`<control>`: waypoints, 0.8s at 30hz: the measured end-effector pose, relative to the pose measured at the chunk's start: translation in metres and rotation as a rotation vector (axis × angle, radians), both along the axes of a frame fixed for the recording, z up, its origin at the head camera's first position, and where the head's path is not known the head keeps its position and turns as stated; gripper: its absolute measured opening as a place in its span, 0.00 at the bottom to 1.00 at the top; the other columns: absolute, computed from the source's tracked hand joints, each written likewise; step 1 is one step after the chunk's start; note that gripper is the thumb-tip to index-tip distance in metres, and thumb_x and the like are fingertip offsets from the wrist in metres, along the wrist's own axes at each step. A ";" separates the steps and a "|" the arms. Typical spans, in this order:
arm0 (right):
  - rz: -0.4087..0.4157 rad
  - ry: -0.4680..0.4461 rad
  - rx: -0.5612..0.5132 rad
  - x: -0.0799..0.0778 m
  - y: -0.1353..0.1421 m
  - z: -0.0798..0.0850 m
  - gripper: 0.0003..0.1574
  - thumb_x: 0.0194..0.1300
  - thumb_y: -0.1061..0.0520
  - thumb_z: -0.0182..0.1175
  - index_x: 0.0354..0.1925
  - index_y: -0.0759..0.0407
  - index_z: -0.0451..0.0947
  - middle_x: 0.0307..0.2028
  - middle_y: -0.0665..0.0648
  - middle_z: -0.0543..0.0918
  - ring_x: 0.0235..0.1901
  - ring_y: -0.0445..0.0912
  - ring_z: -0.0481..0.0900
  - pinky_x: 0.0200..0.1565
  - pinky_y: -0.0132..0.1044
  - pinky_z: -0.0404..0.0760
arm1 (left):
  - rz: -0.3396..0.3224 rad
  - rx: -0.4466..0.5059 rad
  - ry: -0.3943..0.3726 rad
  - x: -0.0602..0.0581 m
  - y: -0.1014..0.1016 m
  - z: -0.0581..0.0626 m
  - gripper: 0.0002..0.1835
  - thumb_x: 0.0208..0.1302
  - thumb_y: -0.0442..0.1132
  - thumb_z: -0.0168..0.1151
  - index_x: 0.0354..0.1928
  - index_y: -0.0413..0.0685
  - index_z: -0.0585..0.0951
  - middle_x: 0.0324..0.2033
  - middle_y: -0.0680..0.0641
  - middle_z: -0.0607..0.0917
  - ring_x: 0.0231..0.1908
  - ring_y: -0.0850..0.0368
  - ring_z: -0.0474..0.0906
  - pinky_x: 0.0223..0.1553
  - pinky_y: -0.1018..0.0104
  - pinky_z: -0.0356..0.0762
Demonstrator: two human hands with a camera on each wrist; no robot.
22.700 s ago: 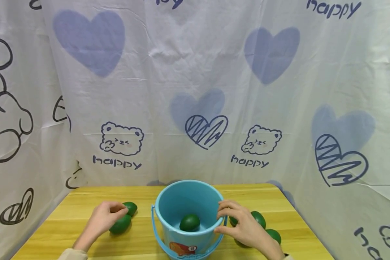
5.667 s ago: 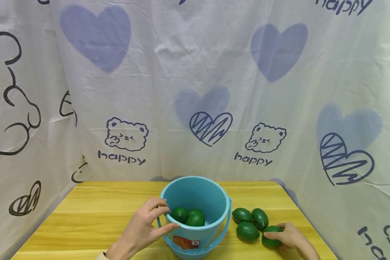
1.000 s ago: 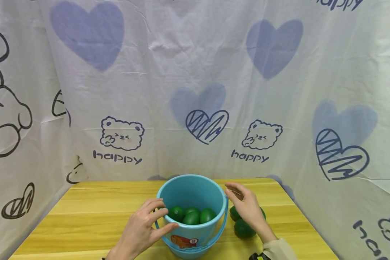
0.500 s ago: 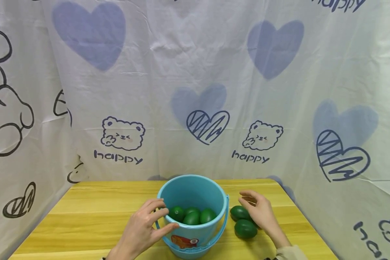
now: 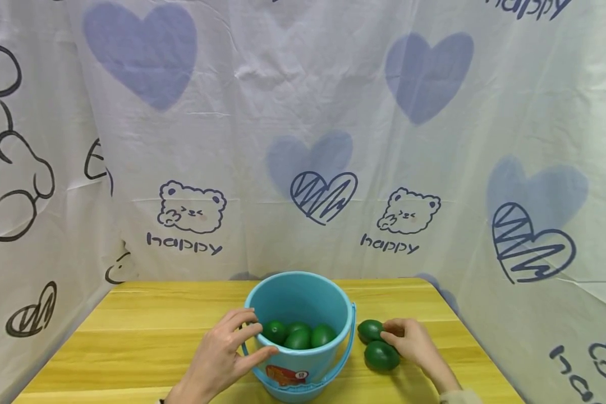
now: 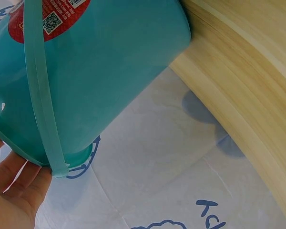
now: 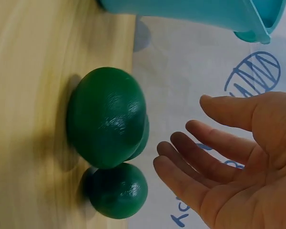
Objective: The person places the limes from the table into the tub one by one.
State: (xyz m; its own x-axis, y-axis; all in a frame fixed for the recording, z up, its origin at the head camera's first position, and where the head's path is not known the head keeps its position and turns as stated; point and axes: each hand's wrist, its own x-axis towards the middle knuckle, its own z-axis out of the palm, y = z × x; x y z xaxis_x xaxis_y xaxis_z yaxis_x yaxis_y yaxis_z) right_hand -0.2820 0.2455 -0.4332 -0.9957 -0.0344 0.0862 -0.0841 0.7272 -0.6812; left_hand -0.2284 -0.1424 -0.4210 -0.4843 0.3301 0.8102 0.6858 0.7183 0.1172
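Observation:
My left hand (image 5: 227, 350) grips the left rim of a light blue bucket (image 5: 303, 359), seen also as a bucket wall (image 6: 109, 62) in the left wrist view. Several dark green, smooth, oval avocado-like fruits (image 5: 298, 338) lie inside it. Right of the bucket, two more such fruits show, a rear one (image 5: 370, 331) and a front one (image 5: 381, 356). Over them hovers my right hand (image 5: 411, 341), fingers loosely bent. The right wrist view shows its palm (image 7: 248, 162) empty, apart from a large-looking fruit (image 7: 107, 117), one partly hidden behind it, and a lower fruit (image 7: 118, 191).
Everything stands on a yellow wooden table (image 5: 146, 331). The bucket's handle (image 5: 344, 359) hangs down at its front. A white cloth with hearts and bears (image 5: 303, 112) encloses the back and sides.
Over the last second my right hand has moved from beside the bucket's right rim to the fruits, right and down. Since earlier, more fruits lie in the bucket; my left hand stays at its rim.

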 end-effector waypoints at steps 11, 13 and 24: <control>0.030 -0.006 0.104 -0.004 0.003 -0.017 0.19 0.59 0.56 0.70 0.46 0.66 0.83 0.41 0.58 0.87 0.43 0.53 0.84 0.46 0.48 0.84 | 0.007 0.008 -0.024 0.000 0.000 0.000 0.21 0.51 0.63 0.71 0.36 0.56 0.88 0.44 0.55 0.84 0.48 0.60 0.79 0.45 0.59 0.86; 0.035 -0.023 0.111 -0.003 0.002 -0.019 0.21 0.58 0.55 0.71 0.46 0.66 0.84 0.41 0.57 0.87 0.43 0.53 0.84 0.46 0.48 0.84 | 0.010 0.012 -0.028 0.000 0.000 -0.001 0.21 0.51 0.63 0.71 0.36 0.56 0.88 0.44 0.55 0.84 0.49 0.60 0.79 0.45 0.59 0.86; 0.074 -0.095 0.091 -0.002 -0.001 -0.027 0.23 0.49 0.56 0.77 0.43 0.63 0.82 0.38 0.54 0.84 0.40 0.48 0.81 0.42 0.45 0.84 | 0.016 0.029 -0.047 -0.001 0.001 -0.003 0.21 0.51 0.63 0.71 0.37 0.57 0.87 0.45 0.55 0.84 0.50 0.60 0.79 0.46 0.59 0.86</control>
